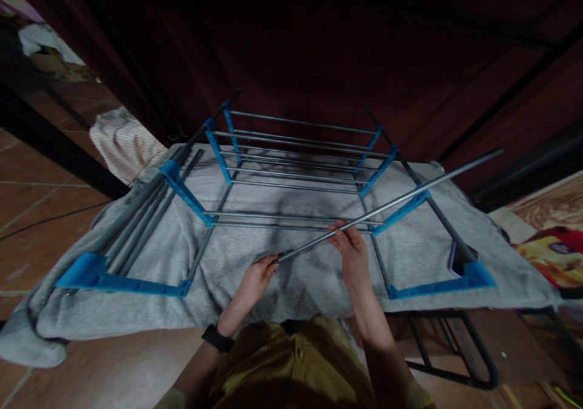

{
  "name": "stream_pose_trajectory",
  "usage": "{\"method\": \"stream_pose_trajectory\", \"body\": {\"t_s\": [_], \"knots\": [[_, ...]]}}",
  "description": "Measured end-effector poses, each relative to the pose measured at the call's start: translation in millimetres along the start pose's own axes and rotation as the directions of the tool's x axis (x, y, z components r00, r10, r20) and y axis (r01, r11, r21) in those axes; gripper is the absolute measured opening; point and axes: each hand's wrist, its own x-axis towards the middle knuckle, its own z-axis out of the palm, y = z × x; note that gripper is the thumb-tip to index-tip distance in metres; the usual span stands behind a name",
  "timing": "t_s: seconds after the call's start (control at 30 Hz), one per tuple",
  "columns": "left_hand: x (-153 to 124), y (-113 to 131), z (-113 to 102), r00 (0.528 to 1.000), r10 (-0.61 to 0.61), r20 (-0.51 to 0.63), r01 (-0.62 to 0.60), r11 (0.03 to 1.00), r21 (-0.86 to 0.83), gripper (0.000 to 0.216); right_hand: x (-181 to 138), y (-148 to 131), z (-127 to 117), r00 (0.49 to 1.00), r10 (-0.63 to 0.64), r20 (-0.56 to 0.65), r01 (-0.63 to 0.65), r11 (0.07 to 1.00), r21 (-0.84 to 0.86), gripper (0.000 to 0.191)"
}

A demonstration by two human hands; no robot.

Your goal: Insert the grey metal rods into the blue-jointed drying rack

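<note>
A thin grey metal rod (396,202) slants across the front of a partly assembled rack, its far end up to the right. My left hand (255,282) pinches the rod's near end. Further along, my right hand (350,248) grips it with thumb and fingers from below. The rack lies on a grey blanket, with blue plastic brackets such as the front left one (132,282) and the front right one (437,286). Several crossbars (296,180) join its left and right sides behind the rod. Part of the right middle bracket (405,211) is behind the held rod.
More grey tubes (143,226) lie along the rack's left side. The grey blanket (136,318) covers the surface. A dark phone-like object (453,260) rests by the front right bracket. Dark red fabric (296,50) hangs behind. A black metal frame (473,348) stands at lower right.
</note>
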Motion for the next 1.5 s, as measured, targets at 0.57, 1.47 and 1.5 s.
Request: {"method": "stream_pose_trajectory", "body": {"t_s": [0.57, 1.47, 1.5], "knots": [[-2.0, 8.6, 23.4, 0.997, -0.011, 0.081, 0.025, 0.985, -0.173, 0.031, -26.9, 44.0, 18.7, 0.991, 0.105, 0.078, -0.1, 0.993, -0.064, 0.039], [-3.6, 14.1, 36.8, 0.997, -0.02, 0.076, 0.037, 0.975, -0.218, 0.031, -34.3, 58.2, 19.9, 0.99, 0.114, 0.088, -0.104, 0.989, -0.104, 0.041], [-3.7, 15.1, 36.8, 0.997, -0.013, 0.076, 0.03, 0.974, -0.223, 0.031, -34.6, 58.4, 19.9, 0.99, 0.112, 0.087, -0.102, 0.989, -0.106, 0.041]]}}
